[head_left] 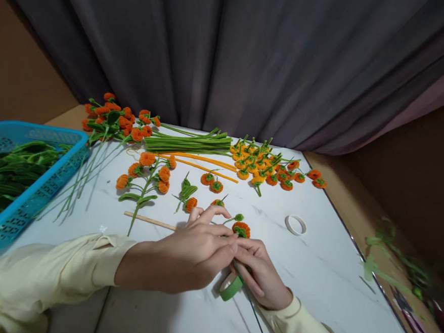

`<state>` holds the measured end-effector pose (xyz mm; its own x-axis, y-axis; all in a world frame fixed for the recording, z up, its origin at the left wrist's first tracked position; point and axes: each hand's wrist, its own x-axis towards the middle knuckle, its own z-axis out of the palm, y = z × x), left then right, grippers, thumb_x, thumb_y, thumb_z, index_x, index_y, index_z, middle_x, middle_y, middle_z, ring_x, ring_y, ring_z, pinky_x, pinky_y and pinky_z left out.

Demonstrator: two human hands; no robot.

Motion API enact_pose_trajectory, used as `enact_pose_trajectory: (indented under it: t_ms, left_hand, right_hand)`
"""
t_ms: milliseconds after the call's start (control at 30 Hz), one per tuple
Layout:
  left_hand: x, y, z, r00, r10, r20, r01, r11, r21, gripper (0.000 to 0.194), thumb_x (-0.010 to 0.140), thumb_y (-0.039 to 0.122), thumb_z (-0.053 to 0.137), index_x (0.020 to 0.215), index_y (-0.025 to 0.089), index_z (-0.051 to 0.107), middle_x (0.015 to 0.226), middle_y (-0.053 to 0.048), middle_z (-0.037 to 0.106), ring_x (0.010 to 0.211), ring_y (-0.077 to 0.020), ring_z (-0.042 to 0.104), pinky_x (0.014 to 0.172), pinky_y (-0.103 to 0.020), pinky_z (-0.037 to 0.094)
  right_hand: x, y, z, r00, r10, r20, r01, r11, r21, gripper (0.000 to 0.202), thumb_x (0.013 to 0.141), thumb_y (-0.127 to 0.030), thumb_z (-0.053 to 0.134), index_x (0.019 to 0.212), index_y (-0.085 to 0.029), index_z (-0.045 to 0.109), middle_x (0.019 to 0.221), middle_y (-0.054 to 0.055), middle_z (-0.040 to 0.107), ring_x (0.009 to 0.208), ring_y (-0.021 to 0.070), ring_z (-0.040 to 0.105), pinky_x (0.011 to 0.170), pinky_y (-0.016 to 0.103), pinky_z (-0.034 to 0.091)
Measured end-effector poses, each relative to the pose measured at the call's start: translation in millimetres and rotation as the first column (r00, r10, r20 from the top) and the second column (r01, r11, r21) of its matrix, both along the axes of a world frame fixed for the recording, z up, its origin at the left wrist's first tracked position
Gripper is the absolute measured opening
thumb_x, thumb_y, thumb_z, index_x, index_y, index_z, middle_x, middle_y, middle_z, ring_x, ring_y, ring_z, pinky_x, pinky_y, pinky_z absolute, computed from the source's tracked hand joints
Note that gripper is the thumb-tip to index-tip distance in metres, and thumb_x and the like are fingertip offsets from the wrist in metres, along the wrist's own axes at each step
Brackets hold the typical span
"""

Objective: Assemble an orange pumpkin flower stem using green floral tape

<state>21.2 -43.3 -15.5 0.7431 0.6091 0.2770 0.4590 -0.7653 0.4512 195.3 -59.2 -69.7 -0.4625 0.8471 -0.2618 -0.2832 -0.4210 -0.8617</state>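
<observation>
My left hand (pixel 190 258) and my right hand (pixel 263 276) meet over the table, thumbs and fingertips pinched together around a thin flower stem (pixel 254 311). This dark stem slants down toward me from between the fingers. An orange fuzzy flower (pixel 241 230) with a green base sits just above the fingertips, and a small green bud (pixel 238 217) sticks out beside it. Below the hands is a roll of green tape (pixel 232 287), close to the stem. The fingers hide the exact spot where stem and tape meet. Behind my left hand, an orange flower head (pixel 218 203) is partly covered.
A blue basket (pixel 81 144) of green leaves stands left. Across the back lie orange flowers (pixel 124 121), green stems (pixel 189 143) and yellow flowers (pixel 258 164). A flower spray (pixel 144 194), wooden stick (pixel 149 221) and white ring (pixel 296 225) lie nearer. Scissors (pixel 400 301) are right.
</observation>
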Motion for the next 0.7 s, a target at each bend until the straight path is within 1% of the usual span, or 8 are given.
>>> enact_pose_trajectory:
  t_ms: [100,200,267,367,467,533,600,700]
  left_hand:
    - [0,4,4.3,0.996,-0.079,-0.039,0.078,0.997,-0.016,0.036,0.091,0.008,0.027,0.078,0.015,0.060,0.087,-0.007,0.066,0.086,-0.0182,0.052,0.102,-0.042,0.024]
    - [-4,7,12.2,0.991,-0.132,-0.033,0.129,0.989,-0.074,0.037,0.092,0.008,0.027,0.076,0.016,0.060,0.079,-0.004,0.066,0.078,-0.0156,0.052,0.103,-0.041,0.025]
    - [-8,10,19.1,0.998,-0.063,0.024,0.066,0.987,-0.147,0.037,0.094,0.014,0.029,0.077,0.018,0.062,0.081,-0.003,0.067,0.089,-0.0172,0.054,0.101,-0.039,0.029]
    - [-17,26,29.0,0.975,0.146,0.165,-0.094,0.954,-0.286,0.037,0.094,0.028,0.034,0.084,0.018,0.067,0.089,-0.005,0.068,0.100,-0.0205,0.055,0.091,-0.035,0.040]
    - [-23,57,32.5,0.922,0.318,0.222,-0.183,0.861,-0.474,0.032,0.090,0.034,0.042,0.089,0.016,0.068,0.093,-0.005,0.069,0.089,-0.0185,0.060,0.079,-0.029,0.047]
    - [-22,81,29.9,0.932,0.305,0.195,-0.137,0.795,-0.591,0.025,0.085,0.031,0.049,0.095,0.017,0.067,0.094,-0.004,0.070,0.087,-0.0163,0.062,0.072,-0.024,0.047]
    - [-14,99,25.4,0.981,0.170,0.097,-0.058,0.726,-0.685,0.021,0.081,0.030,0.055,0.091,0.017,0.068,0.089,-0.004,0.070,0.078,-0.0137,0.062,0.060,-0.018,0.044]
    - [7,108,18.4,0.995,-0.102,-0.001,0.052,0.518,-0.854,0.020,0.078,0.033,0.059,0.083,0.016,0.070,0.071,-0.003,0.068,0.055,-0.0110,0.057,0.042,-0.017,0.032]
  right_hand:
    - [-1,0,1.0,1.000,-0.017,0.005,0.017,1.000,-0.007,0.032,0.081,-0.034,0.063,0.061,-0.010,0.063,0.027,-0.011,0.033,0.022,-0.0007,0.017,0.032,0.018,0.009]
    - [0,1,0.2,1.000,-0.011,0.014,0.011,1.000,-0.010,0.032,0.081,-0.034,0.062,0.062,-0.009,0.064,0.027,-0.010,0.035,0.022,-0.0006,0.017,0.032,0.018,0.011]
    - [0,1,-0.9,1.000,0.002,0.027,-0.002,1.000,-0.007,0.032,0.083,-0.034,0.061,0.067,-0.007,0.068,0.027,-0.009,0.037,0.022,-0.0005,0.017,0.031,0.018,0.011]
    - [2,2,-1.8,1.000,0.019,0.016,-0.019,1.000,-0.025,0.029,0.083,-0.033,0.060,0.076,-0.006,0.071,0.026,-0.010,0.036,0.021,-0.0002,0.018,0.030,0.018,0.007]
    - [2,1,-1.3,0.999,0.052,-0.008,-0.052,0.998,-0.028,0.030,0.083,-0.032,0.060,0.074,-0.005,0.071,0.027,-0.009,0.037,0.021,-0.0008,0.019,0.029,0.018,0.005]
    - [2,0,-0.9,0.997,0.067,-0.024,-0.068,0.997,-0.021,0.029,0.083,-0.031,0.061,0.075,-0.005,0.071,0.031,-0.006,0.045,0.021,-0.0015,0.020,0.029,0.017,0.004]
    - [2,0,-0.7,0.996,0.073,-0.041,-0.074,0.997,-0.017,0.027,0.082,-0.030,0.062,0.080,-0.005,0.072,0.036,-0.004,0.051,0.021,-0.0021,0.021,0.028,0.016,0.004]
    - [2,-2,0.1,0.995,0.091,-0.044,-0.091,0.996,-0.001,0.028,0.082,-0.031,0.062,0.078,-0.005,0.072,0.036,-0.003,0.052,0.021,-0.0026,0.020,0.027,0.015,0.004]
